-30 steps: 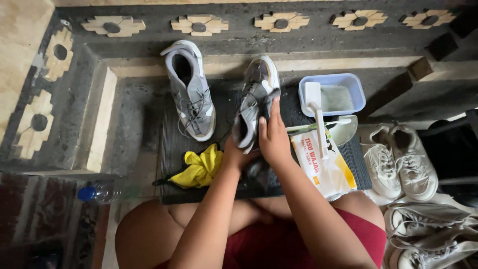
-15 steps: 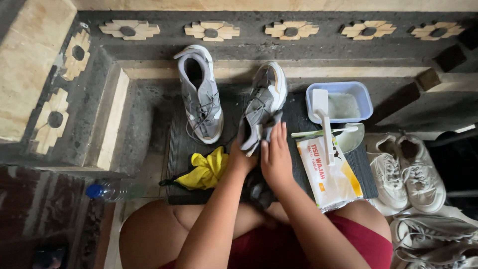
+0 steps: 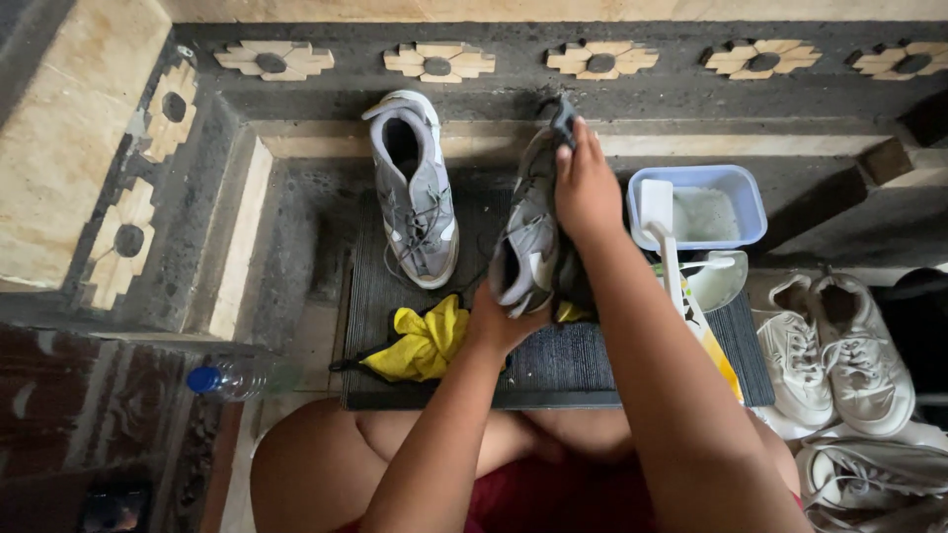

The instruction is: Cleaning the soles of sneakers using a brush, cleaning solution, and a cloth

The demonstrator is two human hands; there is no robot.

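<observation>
- While gripping the heel end, the left hand (image 3: 497, 324) has fingers clamped on the grey shoe (image 3: 530, 232), above the mat (image 3: 592, 360).
- At twelve o'clock, the right hand (image 3: 585, 188) presses a dark cloth (image 3: 563, 120) on the shoe, fingers together.
- At eleven o'clock lies another grey shoe (image 3: 415, 188).

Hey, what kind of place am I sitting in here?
Probably a home's washing spot on the floor, maybe a doorstep or courtyard. A dark stone step with inlaid flower tiles runs along the top, a ribbed mat covers the floor, and a tub of white powder sits beside sneakers.
</observation>
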